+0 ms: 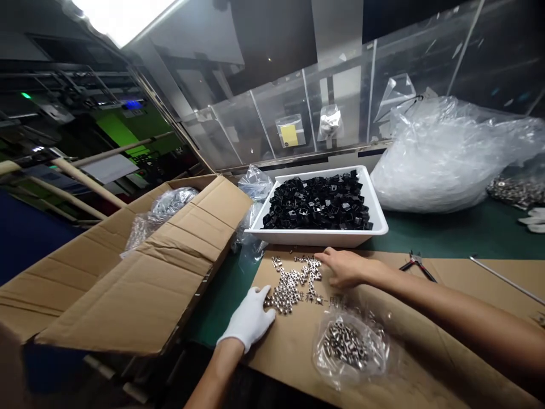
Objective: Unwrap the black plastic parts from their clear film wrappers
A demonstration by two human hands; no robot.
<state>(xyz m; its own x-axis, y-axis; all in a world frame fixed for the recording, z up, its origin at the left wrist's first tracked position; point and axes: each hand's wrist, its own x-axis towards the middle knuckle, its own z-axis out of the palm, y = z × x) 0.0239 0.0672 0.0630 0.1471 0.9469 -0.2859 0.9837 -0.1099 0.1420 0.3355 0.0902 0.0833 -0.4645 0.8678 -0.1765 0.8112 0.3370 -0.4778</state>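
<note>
My left hand [249, 318], in a white glove, rests at the left edge of a loose pile of small shiny metal sleeves [287, 291]. Its thumb and fingers are apart around that edge. My right hand [344, 267] is bare and reaches in from the right. Its forefinger stretches to the sleeves at the pile's upper right, the thumb is apart from it, and I see nothing held. The sleeves lie scattered on a flat cardboard sheet [293, 363]. Nearer to me, a clear plastic bag [383, 363] holds more such metal pieces.
Behind the pile stands a white tray [315, 237] full of small black parts [315, 201]. An open cardboard box [179, 267] is at left. Pliers [415, 261] and a metal rod [506, 279] lie right. A large plastic bag [438, 159] sits at the back.
</note>
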